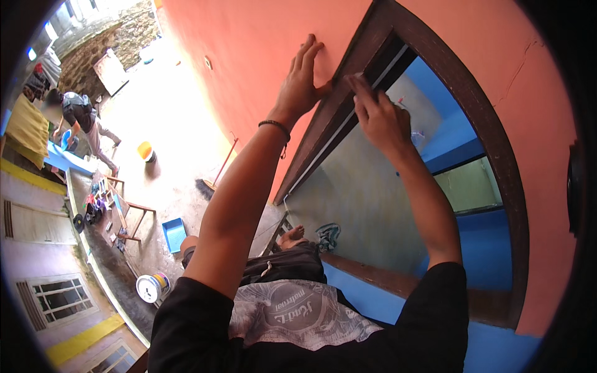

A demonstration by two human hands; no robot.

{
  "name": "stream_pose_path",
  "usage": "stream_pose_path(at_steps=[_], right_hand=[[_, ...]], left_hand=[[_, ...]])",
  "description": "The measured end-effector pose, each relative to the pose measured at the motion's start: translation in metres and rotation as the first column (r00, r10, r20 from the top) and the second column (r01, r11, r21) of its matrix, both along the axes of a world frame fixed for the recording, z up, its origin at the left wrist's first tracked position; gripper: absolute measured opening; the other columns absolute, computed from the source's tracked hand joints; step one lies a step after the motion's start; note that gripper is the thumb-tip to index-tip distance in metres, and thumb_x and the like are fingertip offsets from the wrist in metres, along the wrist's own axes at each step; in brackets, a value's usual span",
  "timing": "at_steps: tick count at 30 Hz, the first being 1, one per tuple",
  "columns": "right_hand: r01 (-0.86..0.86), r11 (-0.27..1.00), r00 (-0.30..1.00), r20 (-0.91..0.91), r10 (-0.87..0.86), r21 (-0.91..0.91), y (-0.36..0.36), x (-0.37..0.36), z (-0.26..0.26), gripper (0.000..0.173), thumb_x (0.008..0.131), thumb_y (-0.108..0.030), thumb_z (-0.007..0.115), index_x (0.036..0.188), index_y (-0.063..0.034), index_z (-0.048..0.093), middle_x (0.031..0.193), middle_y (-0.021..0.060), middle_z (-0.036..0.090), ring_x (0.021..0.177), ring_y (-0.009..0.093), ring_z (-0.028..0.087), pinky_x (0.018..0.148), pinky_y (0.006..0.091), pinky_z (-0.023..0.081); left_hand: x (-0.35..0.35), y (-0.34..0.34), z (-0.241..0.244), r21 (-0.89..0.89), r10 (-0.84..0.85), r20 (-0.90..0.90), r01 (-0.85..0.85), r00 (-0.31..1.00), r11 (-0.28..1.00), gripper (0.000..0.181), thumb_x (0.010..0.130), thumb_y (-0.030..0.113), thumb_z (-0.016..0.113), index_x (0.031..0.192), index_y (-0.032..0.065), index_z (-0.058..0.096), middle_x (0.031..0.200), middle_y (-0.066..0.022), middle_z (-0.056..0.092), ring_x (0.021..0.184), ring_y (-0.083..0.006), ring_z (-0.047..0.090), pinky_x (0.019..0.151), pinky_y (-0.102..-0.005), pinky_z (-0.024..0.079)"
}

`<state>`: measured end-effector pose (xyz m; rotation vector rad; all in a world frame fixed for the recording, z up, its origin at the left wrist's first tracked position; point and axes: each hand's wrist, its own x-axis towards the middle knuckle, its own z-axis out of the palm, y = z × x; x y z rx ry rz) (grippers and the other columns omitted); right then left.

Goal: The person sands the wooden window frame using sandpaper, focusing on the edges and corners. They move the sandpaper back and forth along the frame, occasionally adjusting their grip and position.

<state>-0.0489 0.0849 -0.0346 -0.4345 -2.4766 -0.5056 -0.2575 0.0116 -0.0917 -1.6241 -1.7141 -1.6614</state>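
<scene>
My left hand (301, 79) is spread against the salmon-painted wall (261, 51), its thumb reaching the edge of the dark brown wooden door frame (322, 116). Just right of it, my right hand (380, 109) is raised at the frame's upper part, fingers stretched towards the wood. Its fingertips are blurred, and whether something small lies between them and the frame cannot be told. Inside the frame show a grey floor and blue walls. A dark bracelet (275, 125) circles my left wrist.
Below stand a blue paint tray (174, 235), a lidded white bucket (151, 288), a broom (206, 187), a wooden chair (140, 207) and an orange-and-white bucket (147, 152). A bare foot (291, 235) rests by wooden slats. Another person (81, 114) bends over at the far left.
</scene>
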Motion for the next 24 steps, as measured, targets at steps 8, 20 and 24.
stream_pose_path(at_steps=[8, 20, 24], right_hand=[[0.107, 0.994, 0.994, -0.001, -0.107, -0.037, -0.003, -0.019, 0.02, 0.054, 0.1, -0.034, 0.058, 0.152, -0.0349, 0.045, 0.126, 0.014, 0.068, 0.066, 0.036, 0.069, 0.056, 0.0478, 0.057], [0.008, 0.998, 0.994, -0.113, -0.001, 0.059, 0.003, -0.018, 0.009, 0.056, 0.096, -0.034, 0.059, 0.151, -0.0311, 0.045, 0.083, 0.0127, 0.067, 0.058, 0.036, 0.069, 0.046, 0.046, 0.055], [0.036, 0.998, 0.996, 0.076, -0.039, 0.045, -0.006, -0.007, -0.017, 0.058, 0.093, -0.031, 0.061, 0.149, -0.0311, 0.048, 0.099, 0.0178, 0.072, 0.061, 0.035, 0.07, 0.05, 0.0488, 0.057]], left_hand=[[-0.007, -0.01, 0.002, -0.011, 0.004, 0.057, -0.003, 0.998, 1.0, 0.087, 0.077, 0.008, 0.082, 0.151, 0.0137, 0.036, 0.165, -0.0136, 0.026, 0.149, -0.0353, 0.034, 0.109, -0.0449, 0.048], [-0.008, -0.011, -0.004, -0.008, 0.006, 0.046, -0.006, 0.999, 1.0, 0.086, 0.078, 0.01, 0.083, 0.151, 0.0141, 0.037, 0.166, -0.0131, 0.025, 0.149, -0.0344, 0.034, 0.107, -0.0428, 0.05], [-0.003, -0.008, -0.001, -0.019, 0.016, 0.031, -0.015, 0.999, 1.0, 0.085, 0.078, 0.01, 0.082, 0.15, 0.0138, 0.037, 0.165, -0.0132, 0.027, 0.147, -0.0346, 0.036, 0.105, -0.0423, 0.051]])
